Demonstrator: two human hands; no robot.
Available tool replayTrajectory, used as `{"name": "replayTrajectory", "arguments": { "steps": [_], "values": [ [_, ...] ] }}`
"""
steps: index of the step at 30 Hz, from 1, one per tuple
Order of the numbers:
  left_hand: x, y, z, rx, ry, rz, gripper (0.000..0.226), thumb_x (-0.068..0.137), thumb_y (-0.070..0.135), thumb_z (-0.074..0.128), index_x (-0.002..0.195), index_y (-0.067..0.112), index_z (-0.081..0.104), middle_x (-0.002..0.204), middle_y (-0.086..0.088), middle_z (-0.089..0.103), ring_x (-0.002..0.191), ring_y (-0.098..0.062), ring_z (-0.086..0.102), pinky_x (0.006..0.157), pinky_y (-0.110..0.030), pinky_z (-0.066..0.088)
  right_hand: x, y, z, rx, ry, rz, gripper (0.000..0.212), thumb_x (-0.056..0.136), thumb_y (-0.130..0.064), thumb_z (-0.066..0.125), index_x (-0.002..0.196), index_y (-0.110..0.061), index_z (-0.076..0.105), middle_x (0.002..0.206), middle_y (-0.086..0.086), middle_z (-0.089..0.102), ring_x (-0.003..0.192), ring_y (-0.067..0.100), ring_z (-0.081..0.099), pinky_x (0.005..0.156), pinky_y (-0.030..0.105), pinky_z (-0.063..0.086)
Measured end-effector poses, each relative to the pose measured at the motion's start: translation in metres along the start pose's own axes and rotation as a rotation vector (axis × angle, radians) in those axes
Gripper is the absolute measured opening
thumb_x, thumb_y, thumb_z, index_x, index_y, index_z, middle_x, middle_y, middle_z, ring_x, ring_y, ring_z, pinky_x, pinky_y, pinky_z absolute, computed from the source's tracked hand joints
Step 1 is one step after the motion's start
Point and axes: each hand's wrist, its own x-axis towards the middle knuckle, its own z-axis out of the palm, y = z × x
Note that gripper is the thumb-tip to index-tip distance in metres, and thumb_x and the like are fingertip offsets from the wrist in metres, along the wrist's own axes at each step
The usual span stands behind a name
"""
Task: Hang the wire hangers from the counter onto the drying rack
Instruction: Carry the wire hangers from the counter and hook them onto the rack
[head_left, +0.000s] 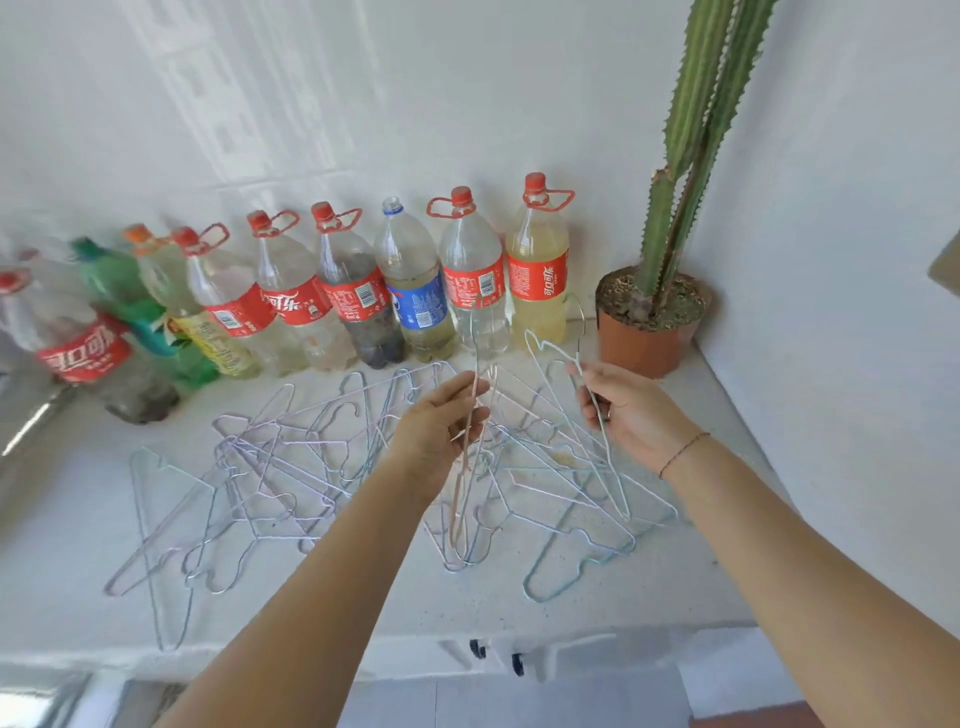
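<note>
A pink hanger (460, 493) is pinched in the left hand (441, 421) at centre frame. A pale hanger (617, 483) is gripped in the right hand (628, 410) beside it. Both are raised over the tangled pile (291, 457) on the tabletop (363, 597). Hooks may be snagged, so neighbours could be dragged off the near edge or the bottles (472, 280) behind knocked over. No rack is seen.
</note>
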Motion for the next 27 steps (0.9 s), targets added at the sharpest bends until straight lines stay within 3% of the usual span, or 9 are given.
{"name": "replayTrajectory", "arguments": {
  "steps": [8, 13, 19, 27],
  "values": [
    [-0.111, -0.003, -0.049, -0.044, 0.291, 0.156, 0.039, 0.087, -0.011, 0.047, 0.115, 0.012, 0.061, 0.096, 0.003, 0.071, 0.076, -0.013, 0.064, 0.072, -0.023, 0.047, -0.041, 0.008, 0.073, -0.108, -0.371, 0.068, 0.023, 0.094, -0.006, 0.047, 0.111, -0.005, 0.062, 0.068, 0.003, 0.051, 0.057, 0.011, 0.044, 0.054, 0.020, 0.036],
    [-0.198, -0.013, -0.076, -0.112, 0.478, 0.248, 0.039, 0.087, -0.010, 0.048, 0.115, 0.012, 0.062, 0.094, 0.005, 0.072, 0.071, -0.010, 0.065, 0.073, -0.022, 0.046, -0.093, 0.013, 0.123, -0.130, -0.622, 0.128, 0.022, 0.093, -0.007, 0.049, 0.106, -0.013, 0.065, 0.071, 0.000, 0.053, 0.060, 0.007, 0.049, 0.057, 0.017, 0.042],
    [-0.327, -0.033, -0.109, -0.205, 0.704, 0.344, 0.041, 0.085, -0.012, 0.048, 0.115, 0.011, 0.062, 0.104, 0.001, 0.071, 0.081, -0.014, 0.063, 0.078, -0.025, 0.046, -0.178, 0.028, 0.191, -0.127, -0.898, 0.203, 0.020, 0.093, -0.008, 0.050, 0.102, -0.012, 0.067, 0.071, 0.001, 0.053, 0.061, 0.008, 0.050, 0.056, 0.015, 0.045],
    [-0.532, -0.079, -0.140, -0.299, 0.982, 0.500, 0.041, 0.084, -0.012, 0.049, 0.118, 0.008, 0.061, 0.101, -0.001, 0.069, 0.075, -0.014, 0.065, 0.073, -0.025, 0.046, -0.337, 0.062, 0.278, -0.197, -1.248, 0.220, 0.022, 0.092, -0.008, 0.050, 0.109, -0.009, 0.065, 0.071, 0.002, 0.050, 0.062, 0.010, 0.046, 0.058, 0.019, 0.041]
  ]
}}
